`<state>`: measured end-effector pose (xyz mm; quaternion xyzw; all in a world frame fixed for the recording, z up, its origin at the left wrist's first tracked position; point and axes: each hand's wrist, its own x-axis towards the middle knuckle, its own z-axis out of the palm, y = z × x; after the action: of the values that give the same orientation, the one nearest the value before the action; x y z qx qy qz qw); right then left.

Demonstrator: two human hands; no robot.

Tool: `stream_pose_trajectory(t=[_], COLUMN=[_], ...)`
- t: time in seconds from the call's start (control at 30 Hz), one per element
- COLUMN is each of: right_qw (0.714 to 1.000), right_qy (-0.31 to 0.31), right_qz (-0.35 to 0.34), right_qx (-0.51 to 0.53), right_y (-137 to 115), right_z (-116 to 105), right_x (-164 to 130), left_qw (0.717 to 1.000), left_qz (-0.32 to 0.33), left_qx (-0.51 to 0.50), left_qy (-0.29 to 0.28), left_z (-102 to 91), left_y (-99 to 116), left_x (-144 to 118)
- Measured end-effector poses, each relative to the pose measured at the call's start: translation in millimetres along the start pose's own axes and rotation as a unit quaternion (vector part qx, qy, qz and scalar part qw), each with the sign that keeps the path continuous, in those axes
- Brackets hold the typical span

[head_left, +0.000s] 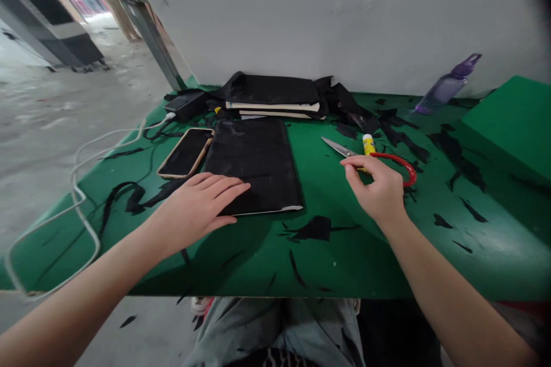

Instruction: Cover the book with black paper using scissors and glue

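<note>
My left hand [202, 206] lies with its fingers stretched out over the lower left of a book in a black cover [258, 155]. White page edges show along the book's near side. To the right, my right hand [379, 186] is closed around the middle of a pair of scissors [340, 147] with red handles. Their blades point up and to the left, and one handle loop sticks out past my knuckles. Just behind that hand stands a yellow glue stick [368, 143] with a white cap, its lower part hidden.
A phone [186, 152] lies left of the book, near a black adapter [186, 104] and a white cable [77, 183]. Black-covered books [273, 90] are stacked at the back. Black scraps [314, 228] litter the green table [353, 264]. A purple bottle [445, 86] and green box [514, 123] stand right.
</note>
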<state>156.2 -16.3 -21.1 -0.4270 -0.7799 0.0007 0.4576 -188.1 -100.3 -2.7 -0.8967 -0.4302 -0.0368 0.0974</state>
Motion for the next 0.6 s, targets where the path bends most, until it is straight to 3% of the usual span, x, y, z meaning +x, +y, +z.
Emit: stream_pose_trajectory(t=[0.17,0.33,0.5,0.6], right_qw=[1.000,1.000,1.000,0.999], right_qy=[0.000,-0.009,-0.021,-0.035], right_qz=[0.005,-0.002,0.007,0.000], right_qx=[-0.012,-0.001,0.004,0.009], right_y=[-2.5,-4.1,-5.0,-4.3], right_z=[2.9,5.9,7.7,8.7], right_x=[-2.6,-5.2,-5.9,-6.2], left_qw=[0.999,1.000,0.999,0.999], left_qz=[-0.036,-0.018,0.024,-0.009], left_qx=[-0.020,-0.001,0.019,-0.012], left_qy=[-0.033,-0.002,0.044,0.031], left_z=[-9.5,-18.5,-15.3,-12.5], left_y=[-20.4,-22.7,-18.9,-21.4], left_x=[-20.7,-28.3,-28.7,-27.9])
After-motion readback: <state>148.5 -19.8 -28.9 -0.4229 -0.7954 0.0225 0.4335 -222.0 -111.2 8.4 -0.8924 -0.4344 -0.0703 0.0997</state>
